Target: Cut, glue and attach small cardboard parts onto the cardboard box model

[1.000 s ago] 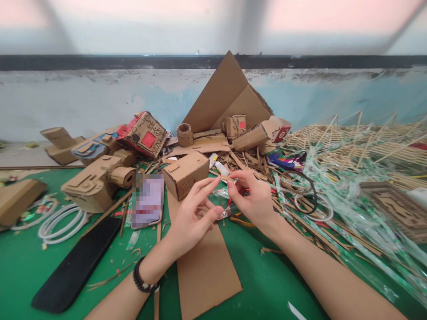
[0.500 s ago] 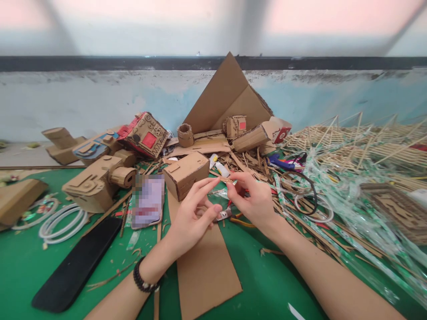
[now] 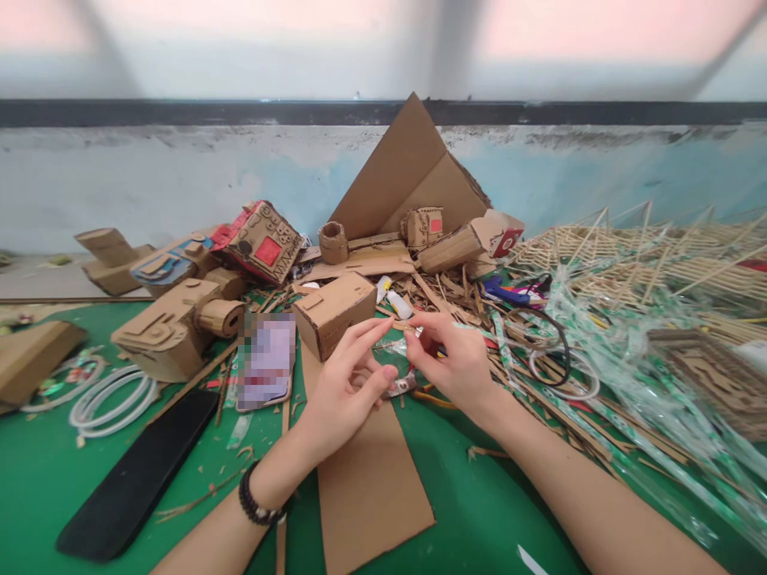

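My left hand point(image 3: 351, 383) is over the cardboard sheet, fingers stretched forward and thumb apart, with nothing visible gripped. Its index fingertip comes close to the fingertips of my right hand point(image 3: 449, 351). Thumb and forefinger of the right are pinched around a tiny scrap of cardboard point(image 3: 408, 327), mostly hidden by the fingers. Just beyond the left fingers sits a closed cardboard box point(image 3: 335, 311) with a small raised strip on top. Beneath the left wrist lies a flat cardboard sheet point(image 3: 371, 495). Small glue tubes point(image 3: 398, 304) are behind the fingertips.
Cardboard camera models point(image 3: 168, 327) and a phone point(image 3: 267, 363) lie left, near a black flat strip point(image 3: 141, 475) and coiled white tubing point(image 3: 113, 402). Cardboard scraps pile up behind. Clear plastic wrap point(image 3: 623, 383) and thin wooden-stick frames point(image 3: 599, 255) fill the right side.
My right fingertips have shifted slightly left and closed in more tightly, so less of the cardboard scrap shows. The left hand has hardly moved.
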Motion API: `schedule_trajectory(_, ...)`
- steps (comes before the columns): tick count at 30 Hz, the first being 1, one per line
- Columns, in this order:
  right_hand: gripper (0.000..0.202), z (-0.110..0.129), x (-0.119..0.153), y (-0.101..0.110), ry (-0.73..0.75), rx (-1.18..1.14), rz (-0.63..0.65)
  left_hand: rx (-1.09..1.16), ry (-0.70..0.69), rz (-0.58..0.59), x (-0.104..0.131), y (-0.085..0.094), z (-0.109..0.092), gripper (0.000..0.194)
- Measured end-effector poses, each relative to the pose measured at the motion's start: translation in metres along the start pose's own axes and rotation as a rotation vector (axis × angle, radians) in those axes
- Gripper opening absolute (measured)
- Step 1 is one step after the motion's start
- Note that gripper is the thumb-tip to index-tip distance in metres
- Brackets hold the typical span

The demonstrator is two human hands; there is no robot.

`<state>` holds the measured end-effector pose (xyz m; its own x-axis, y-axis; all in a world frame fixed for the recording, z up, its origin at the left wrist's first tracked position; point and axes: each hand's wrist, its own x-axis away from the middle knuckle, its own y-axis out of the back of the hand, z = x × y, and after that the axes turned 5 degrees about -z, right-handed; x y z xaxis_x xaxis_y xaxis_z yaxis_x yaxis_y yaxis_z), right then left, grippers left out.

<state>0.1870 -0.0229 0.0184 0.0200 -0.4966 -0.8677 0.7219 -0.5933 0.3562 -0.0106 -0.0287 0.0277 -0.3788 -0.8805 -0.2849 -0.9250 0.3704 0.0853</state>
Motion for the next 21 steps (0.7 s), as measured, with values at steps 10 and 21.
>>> schedule_trajectory(10,0.007,0.0040,-0.0026,0.0031,0.075,-0.042,0.021,-0.183,0.001,-0.078,-0.0029,0.0006,0.0019,0.039)
schedule_trajectory(21,0.013,0.0098,0.0063,-0.0032,-0.112,-0.263,0.149,0.182,0.150,-0.197,-0.0063,0.0051,-0.0058,0.035)
